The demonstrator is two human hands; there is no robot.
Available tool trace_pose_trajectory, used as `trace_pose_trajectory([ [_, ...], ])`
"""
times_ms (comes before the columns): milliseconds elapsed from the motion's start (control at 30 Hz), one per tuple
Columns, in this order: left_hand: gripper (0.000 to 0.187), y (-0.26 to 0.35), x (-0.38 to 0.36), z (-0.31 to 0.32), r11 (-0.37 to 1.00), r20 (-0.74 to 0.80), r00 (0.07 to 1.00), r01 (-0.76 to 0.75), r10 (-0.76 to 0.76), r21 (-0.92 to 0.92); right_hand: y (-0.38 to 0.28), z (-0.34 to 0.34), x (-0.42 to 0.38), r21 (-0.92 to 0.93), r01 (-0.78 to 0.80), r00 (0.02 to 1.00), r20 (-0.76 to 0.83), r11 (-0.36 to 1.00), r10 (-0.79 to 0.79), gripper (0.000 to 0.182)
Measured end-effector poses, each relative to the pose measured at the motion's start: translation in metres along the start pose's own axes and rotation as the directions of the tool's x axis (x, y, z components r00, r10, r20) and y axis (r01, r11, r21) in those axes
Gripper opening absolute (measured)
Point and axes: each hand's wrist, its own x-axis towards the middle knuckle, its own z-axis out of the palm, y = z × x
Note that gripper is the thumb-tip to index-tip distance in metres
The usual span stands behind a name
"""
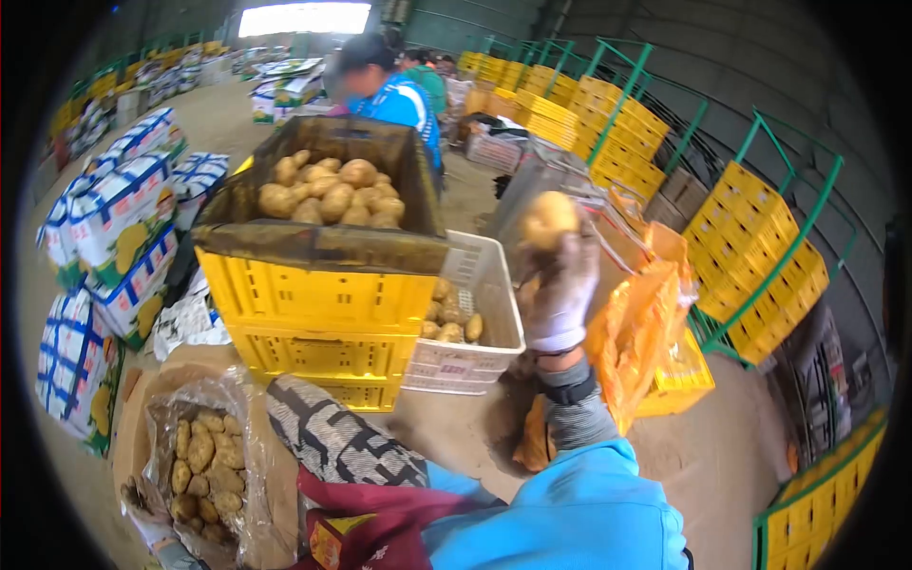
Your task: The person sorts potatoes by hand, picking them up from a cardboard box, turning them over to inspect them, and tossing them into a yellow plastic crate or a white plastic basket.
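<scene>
My right hand (562,294), in a soiled white glove, is raised and closed around a potato (549,220), which is blurred. My left hand (147,513), also gloved, is low at the left edge of a cardboard box (275,475) with a clear plastic liner. Its dirty fingers look apart, with nothing seen in them. Several potatoes (201,451) lie inside the liner. In front of me, more potatoes (334,195) sit in a dark-lined crate (323,249) on top of stacked yellow crates (318,351).
A white plastic basket (465,366) with potatoes stands right of the stack. Beside my right arm hangs an orange bag (632,332). Printed white cartons (119,223) are piled at left. Yellow crates (750,256) in green frames line the right. A person (394,100) in blue is beyond the stack.
</scene>
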Motion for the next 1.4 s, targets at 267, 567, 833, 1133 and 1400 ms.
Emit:
trace_pose_trajectory([
  [267, 0.052, 0.009, 0.059, -0.069, 0.918, 0.070, 0.986, -0.169, 0.154, 0.359, 0.008, -0.292, 0.056, -0.168, -0.384, 0.728, -0.660, 0.908, 0.185, 0.038],
  [567, 0.030, 0.025, 0.004, -0.054, 0.674, 0.402, 0.863, -0.495, 0.307, 0.549, 0.027, -0.054, 0.013, -0.238, -0.127, 0.955, 0.233, 0.963, 0.184, 0.032],
  [833, 0.037, 0.051, -0.093, 0.023, 0.996, 0.111, 0.990, -0.091, 0.092, -0.021, 0.088, 0.244, -0.213, -0.338, -0.307, -0.333, 0.914, 0.890, 0.232, 0.032],
  [1133, 0.033, 0.071, -0.124, 0.045, 0.982, 0.060, 0.983, -0.166, 0.172, -0.084, 0.266, 0.378, -0.522, -0.097, 0.584, -0.549, 0.683, 0.806, 0.481, 0.054],
  [1400, 0.041, 0.032, -0.076, 0.036, 1.000, 0.021, 1.000, -0.011, 0.011, -0.025, 0.369, 0.370, -0.640, 0.013, 0.710, -0.472, 0.751, 0.704, 0.462, 0.101],
])
